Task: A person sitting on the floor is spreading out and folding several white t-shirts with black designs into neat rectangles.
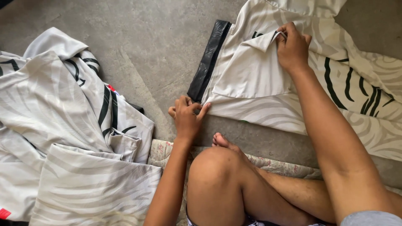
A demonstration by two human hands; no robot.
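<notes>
A person sits cross-legged on a flowered mat (276, 166) laid on a grey concrete floor (159, 46), working on a white shirt (251, 79) with pale wavy patterning and black stripes. The shirt lies spread flat on the floor, stretching from between the two hands away to the right.

The right hand (292, 47) rests on the upper part of the shirt. Its fingers (284, 32) are pressed together and pinch the pointed corner of a folded-over flap of cloth, holding it against the fabric underneath.

The left hand (186, 115) sits at the shirt's lower left corner. Its fingers (204, 109) are curled, with the tips pressing the hem edge down on the floor; whether they actually nip the cloth cannot be told.

Just beyond the left fingers, running up along the shirt's left edge, lies a black plastic bag (209, 58), flat and partly tucked under the shirt.

Well to the left of the left hand is a loose pile of shirts (63, 125) of the same white and black pattern, some folded, some crumpled. A bare knee and foot (222, 141) lie just below the left hand.
</notes>
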